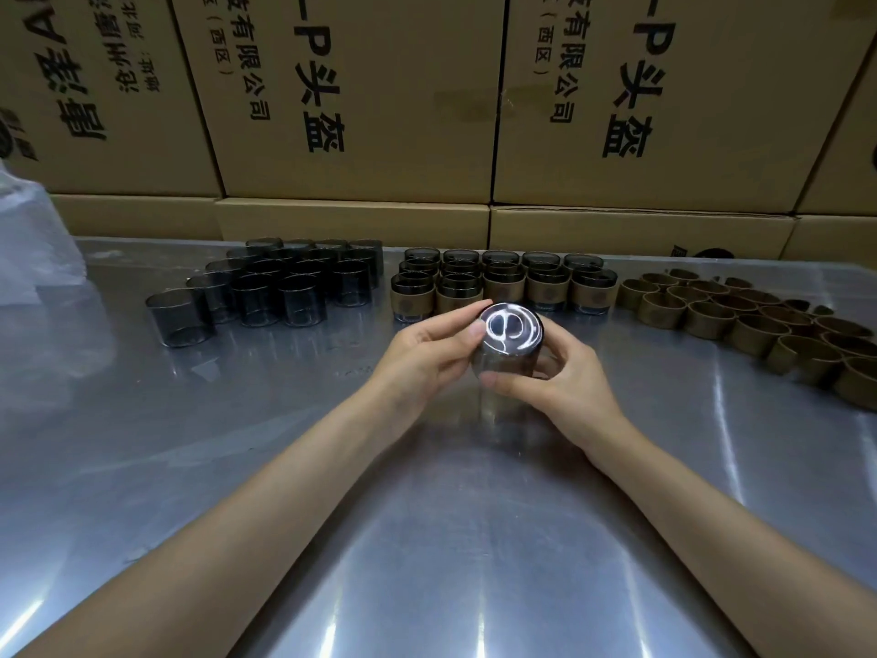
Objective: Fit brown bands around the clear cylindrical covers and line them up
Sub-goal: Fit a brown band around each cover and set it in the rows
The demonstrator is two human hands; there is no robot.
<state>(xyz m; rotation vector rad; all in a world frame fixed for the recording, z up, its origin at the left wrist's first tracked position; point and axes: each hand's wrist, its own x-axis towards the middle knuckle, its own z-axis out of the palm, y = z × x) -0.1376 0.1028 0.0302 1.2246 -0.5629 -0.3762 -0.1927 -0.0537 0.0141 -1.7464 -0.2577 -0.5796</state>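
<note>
Two bare forearms, left hand (422,353) and right hand (564,377), no sleeves, rings or gloves

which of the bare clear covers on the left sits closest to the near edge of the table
The lone bare cover at the front-left corner of the unbanded cluster; it stands apart, forward and left of the other bare covers.

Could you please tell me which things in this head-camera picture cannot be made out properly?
- Held clear cover: both hands, left hand and right hand, wrap its wall, and glare whitens its top, so whether a band is on it cannot be told.
- Loose brown bands: the pile runs off the right edge.
- Rear bare covers: the front ones hide them.
- Marks on the banded covers: too small.
</note>
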